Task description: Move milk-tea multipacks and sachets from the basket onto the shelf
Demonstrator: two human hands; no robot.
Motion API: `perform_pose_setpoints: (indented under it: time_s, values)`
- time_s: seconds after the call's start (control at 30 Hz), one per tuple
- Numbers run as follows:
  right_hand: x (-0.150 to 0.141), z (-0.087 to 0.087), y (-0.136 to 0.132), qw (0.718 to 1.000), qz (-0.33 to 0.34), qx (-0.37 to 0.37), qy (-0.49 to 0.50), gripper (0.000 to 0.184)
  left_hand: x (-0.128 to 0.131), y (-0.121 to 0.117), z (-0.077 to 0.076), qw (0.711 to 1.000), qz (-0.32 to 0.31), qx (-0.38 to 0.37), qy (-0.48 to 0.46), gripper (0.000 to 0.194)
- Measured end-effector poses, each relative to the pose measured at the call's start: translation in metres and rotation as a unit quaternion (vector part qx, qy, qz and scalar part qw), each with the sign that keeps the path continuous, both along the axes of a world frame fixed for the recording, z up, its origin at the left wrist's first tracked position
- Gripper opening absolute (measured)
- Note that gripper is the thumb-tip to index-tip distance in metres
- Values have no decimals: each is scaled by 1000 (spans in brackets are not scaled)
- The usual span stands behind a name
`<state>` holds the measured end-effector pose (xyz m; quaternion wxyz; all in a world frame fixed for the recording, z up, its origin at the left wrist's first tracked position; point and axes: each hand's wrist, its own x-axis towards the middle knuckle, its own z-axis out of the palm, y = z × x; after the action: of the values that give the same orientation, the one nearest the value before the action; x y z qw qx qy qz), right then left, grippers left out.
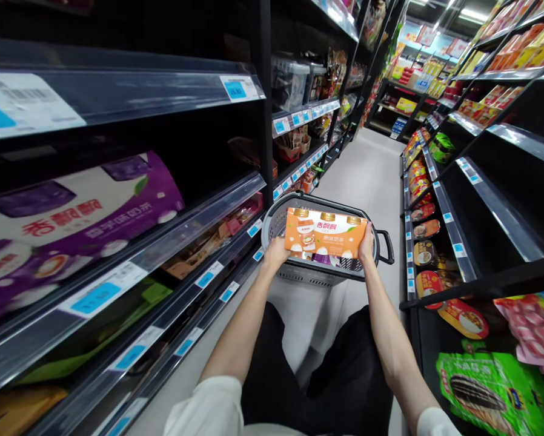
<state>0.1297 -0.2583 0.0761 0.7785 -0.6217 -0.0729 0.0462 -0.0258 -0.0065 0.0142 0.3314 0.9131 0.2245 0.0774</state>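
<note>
Between my two hands is an orange and white milk tea pack with a row of cups showing through its top. My left hand is closed on its left end, and my right hand grips its right end. The pack is over the opening of a grey shopping basket with a dark rim and a black handle at its right. Part of a purple item shows inside the basket below the pack. The rest of the basket's contents are hidden.
Purple milk tea packs lie on the left shelf behind a clear price-tag edge. Shelves with snack packages, including a green bag, line the right side. A pale floor aisle runs ahead to a display shelf.
</note>
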Motion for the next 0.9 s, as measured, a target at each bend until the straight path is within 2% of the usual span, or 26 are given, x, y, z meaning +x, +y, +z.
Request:
perform_pose_setpoints:
  time_s: [0.37, 0.7, 0.9]
  values:
    - [-3, 2, -1, 1000, 1, 2, -5, 63, -1, -1, 2, 1000, -13, 25, 14, 34]
    - [3, -5, -1, 1000, 4, 8, -5, 59, 1, -2, -1, 998, -6, 55, 25, 34]
    - [1, -1, -1, 1000, 1, -1, -8, 60, 0, -2, 0, 998, -7, 58, 25, 32]
